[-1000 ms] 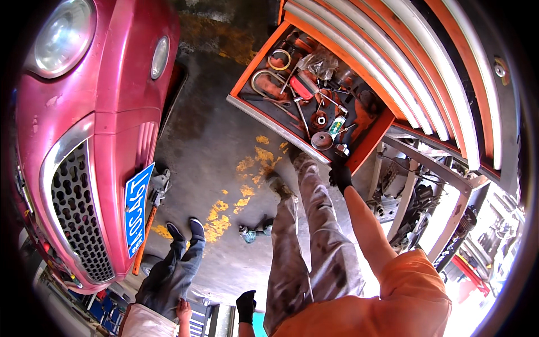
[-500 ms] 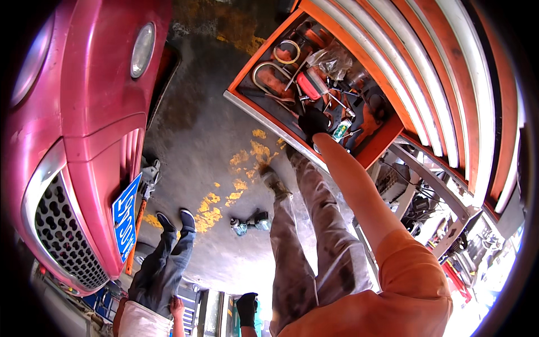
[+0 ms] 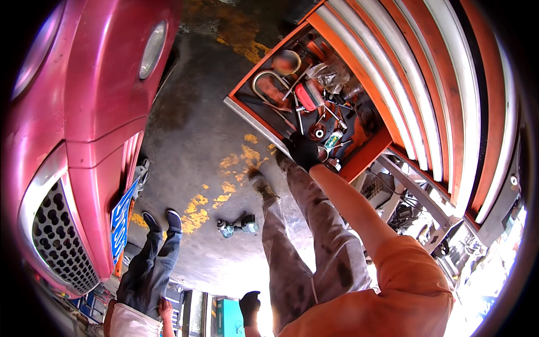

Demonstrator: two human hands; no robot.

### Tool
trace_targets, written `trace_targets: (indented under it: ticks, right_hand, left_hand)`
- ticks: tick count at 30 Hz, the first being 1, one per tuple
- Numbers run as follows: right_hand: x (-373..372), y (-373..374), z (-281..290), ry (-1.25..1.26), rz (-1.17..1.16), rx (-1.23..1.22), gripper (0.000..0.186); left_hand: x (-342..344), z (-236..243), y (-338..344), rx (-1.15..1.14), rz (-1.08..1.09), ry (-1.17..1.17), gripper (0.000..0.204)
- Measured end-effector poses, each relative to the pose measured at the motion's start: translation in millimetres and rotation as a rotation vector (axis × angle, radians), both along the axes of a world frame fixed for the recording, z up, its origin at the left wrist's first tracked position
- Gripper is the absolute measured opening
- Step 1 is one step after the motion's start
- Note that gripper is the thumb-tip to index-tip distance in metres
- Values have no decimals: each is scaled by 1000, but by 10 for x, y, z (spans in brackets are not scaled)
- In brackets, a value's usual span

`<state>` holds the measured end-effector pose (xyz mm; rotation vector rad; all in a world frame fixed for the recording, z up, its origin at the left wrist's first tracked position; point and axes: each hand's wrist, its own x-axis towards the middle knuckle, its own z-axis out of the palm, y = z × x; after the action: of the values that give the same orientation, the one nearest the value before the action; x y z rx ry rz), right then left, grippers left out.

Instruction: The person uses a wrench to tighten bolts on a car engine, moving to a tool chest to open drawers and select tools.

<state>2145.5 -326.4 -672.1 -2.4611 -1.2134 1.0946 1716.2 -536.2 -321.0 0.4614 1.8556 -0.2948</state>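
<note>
A pink car (image 3: 106,112) stands left; a teal power tool (image 3: 247,224) lies on the floor (image 3: 196,135). Near, the gloved left hand (image 3: 250,306) hangs by the trousers (image 3: 281,241). The gloved right hand (image 3: 305,151) is at the near side of the open drawer (image 3: 368,156), a red tool (image 3: 306,96) farther in. I cannot tell whether either hand grips anything.

Near the frame's centre, the right hand in a black glove (image 3: 305,150) is at the silver front edge (image 3: 252,121) of an open orange metal drawer (image 3: 369,155). The left hand, also black-gloved (image 3: 250,306), hangs at bottom centre. A shiny pink car (image 3: 98,106) fills the left.
</note>
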Motion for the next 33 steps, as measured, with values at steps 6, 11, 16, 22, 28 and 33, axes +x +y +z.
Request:
trace_targets:
  ticks: [6,11,16,22,28,33]
  right_hand:
    - [86,-18,-190,-87,267,242,37]
    - [138,-62,408,-103,329,166,39]
    - [495,-145,1852,-126,195,-29,30]
    - [962,-340,3810,-17,293,417,19]
    - [1075,-481,4624,342,-104,598,17]
    - [1042,-234,4958,999,-514,667,15]
  left_hand:
    - [-53,-32,207,19,17,-20,18]
    - [-412,-302,-72,88,-32,-63,18]
    - [-731,-889,-37,106,-74,-182,23]
    - [-363,-294,1468,88,76,-211,29]
    - [-54,271,2349,225,-44,-186,30]
    - [376,738,2289,207,-101,-109,30]
